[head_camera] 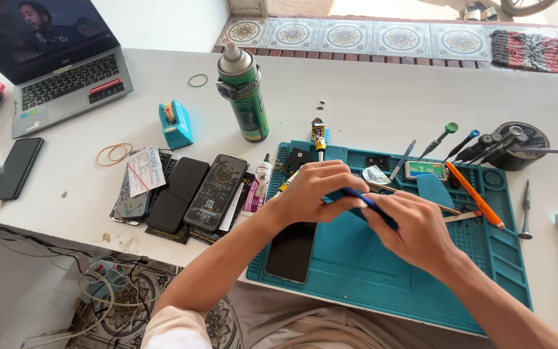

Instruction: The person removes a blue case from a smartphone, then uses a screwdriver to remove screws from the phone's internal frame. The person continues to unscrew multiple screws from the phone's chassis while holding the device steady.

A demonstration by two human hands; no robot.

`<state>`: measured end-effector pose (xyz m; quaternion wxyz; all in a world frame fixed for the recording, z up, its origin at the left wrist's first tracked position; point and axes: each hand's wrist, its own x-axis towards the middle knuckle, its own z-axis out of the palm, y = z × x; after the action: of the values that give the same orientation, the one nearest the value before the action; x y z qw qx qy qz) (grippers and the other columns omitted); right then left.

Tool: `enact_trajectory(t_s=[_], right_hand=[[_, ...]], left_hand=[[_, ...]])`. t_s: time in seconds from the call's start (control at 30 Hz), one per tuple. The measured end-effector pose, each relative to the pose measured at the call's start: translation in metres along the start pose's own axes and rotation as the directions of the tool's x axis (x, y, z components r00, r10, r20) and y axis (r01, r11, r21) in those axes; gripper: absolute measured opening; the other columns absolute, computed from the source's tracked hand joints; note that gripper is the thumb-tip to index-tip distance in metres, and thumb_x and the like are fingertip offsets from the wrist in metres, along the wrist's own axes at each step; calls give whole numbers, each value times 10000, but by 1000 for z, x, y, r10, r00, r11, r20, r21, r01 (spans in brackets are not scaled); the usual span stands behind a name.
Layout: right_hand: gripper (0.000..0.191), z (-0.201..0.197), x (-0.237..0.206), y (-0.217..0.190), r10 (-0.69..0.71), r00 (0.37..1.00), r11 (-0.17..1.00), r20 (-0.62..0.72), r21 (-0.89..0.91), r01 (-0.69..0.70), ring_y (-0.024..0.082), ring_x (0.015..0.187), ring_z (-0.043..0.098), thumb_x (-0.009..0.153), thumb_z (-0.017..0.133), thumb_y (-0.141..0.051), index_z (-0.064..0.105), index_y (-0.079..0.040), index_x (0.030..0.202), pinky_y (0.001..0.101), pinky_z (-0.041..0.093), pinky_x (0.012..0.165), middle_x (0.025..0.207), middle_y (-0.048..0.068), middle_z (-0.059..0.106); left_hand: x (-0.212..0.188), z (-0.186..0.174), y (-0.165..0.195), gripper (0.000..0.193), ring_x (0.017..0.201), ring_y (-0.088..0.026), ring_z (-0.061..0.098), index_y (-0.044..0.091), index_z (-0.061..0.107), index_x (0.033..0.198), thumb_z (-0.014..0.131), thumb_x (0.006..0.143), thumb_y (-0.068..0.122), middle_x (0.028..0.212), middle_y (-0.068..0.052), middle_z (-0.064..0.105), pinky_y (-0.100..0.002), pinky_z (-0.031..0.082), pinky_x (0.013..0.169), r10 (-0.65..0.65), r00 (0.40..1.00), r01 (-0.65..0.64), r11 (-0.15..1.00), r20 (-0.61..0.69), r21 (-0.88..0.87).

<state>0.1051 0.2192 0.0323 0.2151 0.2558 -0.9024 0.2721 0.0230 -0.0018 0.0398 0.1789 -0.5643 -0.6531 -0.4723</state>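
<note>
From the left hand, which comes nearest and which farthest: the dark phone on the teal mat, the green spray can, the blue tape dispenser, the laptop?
1. Dark phone, just below the left hand, on the mat.
2. Green spray can, up behind it.
3. Blue tape dispenser, farther out to the left.
4. Laptop, far corner.

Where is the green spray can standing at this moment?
In the head view the green spray can stands upright on the white table, above the teal mat, right of the small blue tape dispenser.
</note>
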Motion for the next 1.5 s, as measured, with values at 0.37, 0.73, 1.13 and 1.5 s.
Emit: enact_trajectory(t_s=[0.37,0.73,1.13,1.5], right_hand=[[238,3,4,16,198,969,968,146,126,-217,218,517,682,928,664,-197,717,-42,1101,339,510,488,701,113,722],[268,3,4,16,266,939,964,218,-62,-258,248,384,575,934,660,-299,770,-68,854,372,425,397,539,106,657],[277,0,1,20,236,935,971,264,-104,-216,286,375,550,955,615,-279,694,-66,796,420,403,402,487,110,590],[190,5,-1,25,112,984,992,141,-68,-104,247,346,521,936,648,-216,744,-60,886,386,383,366,491,95,592]], left_hand=[[-6,4,-19,118,892,-227,712,121,675,1135,690,1020,137,1057,-45,676,-328,588,775,-143,988,148,986,-65,75],[-6,5,-22,242,1115,-261,607,185,728,981,823,842,359,1267,-10,635,-393,541,941,-106,994,109,966,-26,234],[-14,16,-33,211,1027,-189,607,202,807,1044,820,862,309,994,89,772,-341,534,932,-125,992,123,971,-6,203],[-14,18,-33,184,963,-146,623,222,799,1047,817,885,307,937,86,751,-346,515,944,-151,988,157,966,-41,208]])
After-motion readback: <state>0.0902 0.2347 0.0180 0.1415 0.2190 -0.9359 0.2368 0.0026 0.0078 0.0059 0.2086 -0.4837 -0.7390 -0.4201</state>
